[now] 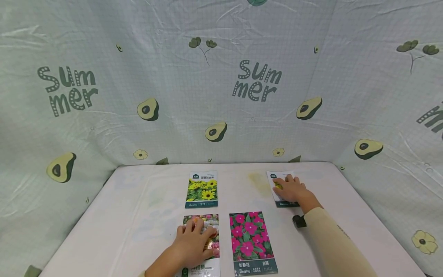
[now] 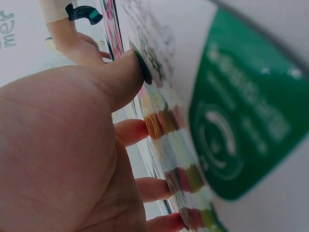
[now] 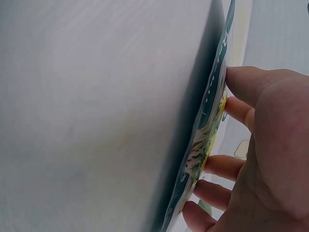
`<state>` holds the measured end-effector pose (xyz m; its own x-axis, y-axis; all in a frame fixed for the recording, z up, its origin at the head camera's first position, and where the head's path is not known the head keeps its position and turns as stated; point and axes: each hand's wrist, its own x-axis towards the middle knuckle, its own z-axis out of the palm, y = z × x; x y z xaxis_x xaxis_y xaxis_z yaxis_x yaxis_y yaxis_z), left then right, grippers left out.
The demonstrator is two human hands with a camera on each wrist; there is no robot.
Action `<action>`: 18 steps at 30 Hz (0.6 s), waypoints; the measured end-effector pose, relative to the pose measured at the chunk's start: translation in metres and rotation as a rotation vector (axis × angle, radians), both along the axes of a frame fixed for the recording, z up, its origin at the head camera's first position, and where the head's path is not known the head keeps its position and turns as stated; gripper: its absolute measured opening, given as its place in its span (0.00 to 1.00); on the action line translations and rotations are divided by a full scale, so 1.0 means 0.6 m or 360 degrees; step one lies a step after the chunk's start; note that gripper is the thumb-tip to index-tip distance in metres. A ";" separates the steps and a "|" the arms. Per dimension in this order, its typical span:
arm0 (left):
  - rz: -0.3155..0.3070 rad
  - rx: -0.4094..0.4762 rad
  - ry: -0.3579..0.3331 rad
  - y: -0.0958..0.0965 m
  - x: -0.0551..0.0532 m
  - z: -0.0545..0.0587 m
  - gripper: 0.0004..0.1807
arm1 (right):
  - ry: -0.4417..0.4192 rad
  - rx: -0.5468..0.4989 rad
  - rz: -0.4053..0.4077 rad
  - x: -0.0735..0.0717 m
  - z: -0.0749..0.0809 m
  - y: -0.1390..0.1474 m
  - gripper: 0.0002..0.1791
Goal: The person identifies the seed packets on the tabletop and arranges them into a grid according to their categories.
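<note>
In the head view my left hand lies spread over a seed packet with mixed flowers at the near edge. Its fingertips touch the packet's face, as the left wrist view also shows. My right hand rests on a white-topped seed packet with yellow on it at the far right. Seen from the right wrist, the fingertips and thumb press its printed face, and most of the picture is hidden. Between the hands lies a pink-flower seed packet. A yellow-flower seed packet lies beyond my left hand.
All the packets lie on a pale cloth-covered table. Behind it hangs a light curtain printed with avocados and lettering. A black band is on my right wrist.
</note>
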<state>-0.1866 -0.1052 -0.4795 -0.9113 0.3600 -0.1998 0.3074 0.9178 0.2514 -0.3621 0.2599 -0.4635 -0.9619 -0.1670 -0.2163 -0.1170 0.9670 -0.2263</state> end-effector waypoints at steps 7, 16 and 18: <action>-0.0002 0.0003 0.0008 -0.001 -0.001 -0.002 0.33 | -0.0001 0.0008 0.0002 -0.002 -0.002 -0.010 0.32; -0.0001 -0.0024 0.0023 0.002 0.002 0.001 0.33 | 0.0013 0.0002 0.0028 0.002 0.004 -0.021 0.32; 0.0001 -0.0027 0.0024 0.002 0.003 0.001 0.33 | 0.0012 0.0004 0.0031 0.001 0.003 -0.022 0.32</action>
<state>-0.1850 -0.1038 -0.4789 -0.9145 0.3562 -0.1922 0.3105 0.9220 0.2314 -0.3613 0.2465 -0.4615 -0.9601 -0.1852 -0.2098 -0.1374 0.9651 -0.2231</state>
